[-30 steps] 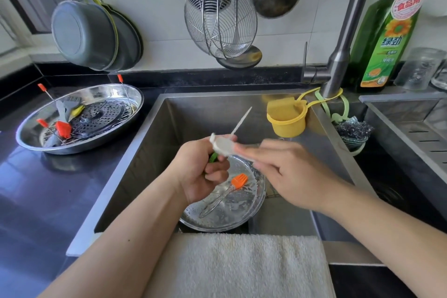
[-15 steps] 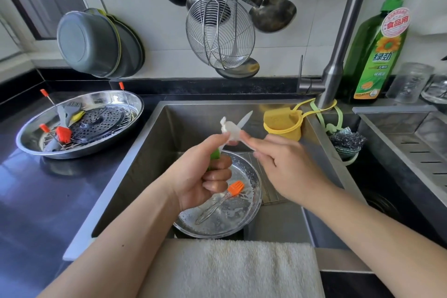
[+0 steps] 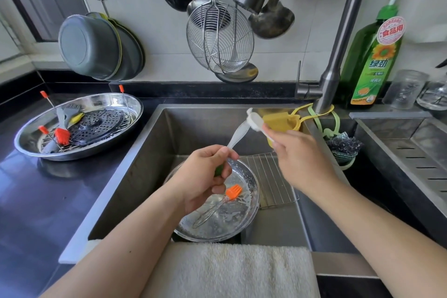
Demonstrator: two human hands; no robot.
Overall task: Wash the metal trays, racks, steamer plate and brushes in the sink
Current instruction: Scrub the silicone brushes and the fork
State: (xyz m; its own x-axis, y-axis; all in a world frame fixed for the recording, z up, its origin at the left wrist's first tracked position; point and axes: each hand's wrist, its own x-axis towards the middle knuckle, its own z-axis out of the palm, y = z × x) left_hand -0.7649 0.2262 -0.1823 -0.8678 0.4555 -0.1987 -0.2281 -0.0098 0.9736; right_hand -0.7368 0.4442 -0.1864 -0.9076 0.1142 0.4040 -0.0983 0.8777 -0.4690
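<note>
Both hands have lifted and drifted apart since a second ago, so the white scrub brush (image 3: 254, 121) that sat right against the left fist is now up by the yellow hanging cup (image 3: 281, 124), off the near end of the green-handled brush (image 3: 235, 136). Biggest stuff first: the sink (image 3: 150, 152) holds a soapy round metal tray (image 3: 244, 210) with an orange silicone brush (image 3: 233, 191) lying in it and a wire rack (image 3: 273, 176) flat on the bottom just right of the tray, partly tucked under it I think. On the dark surface (image 3: 36, 201) to the left there's a second tray (image 3: 131, 106) holding the perforated steamer plate (image 3: 104, 123), more brushes and a rack, so plenty still left to wash by the look of it. Left hand (image 3: 205, 176) has its fingers curled tight round the green handle, pale brush end pointing up and away. Right hand (image 3: 300, 159) pinches the white brush handle at the fingertips; exact finger placement is blurred, can't tell more. What I'd worry about: everything looks soapy, so that light pinch could slip and drop the white brush into the tray, splashing suds around. Scrubbing this high could also flick foam onto the surface or towel (image 3: 229, 271).
</note>
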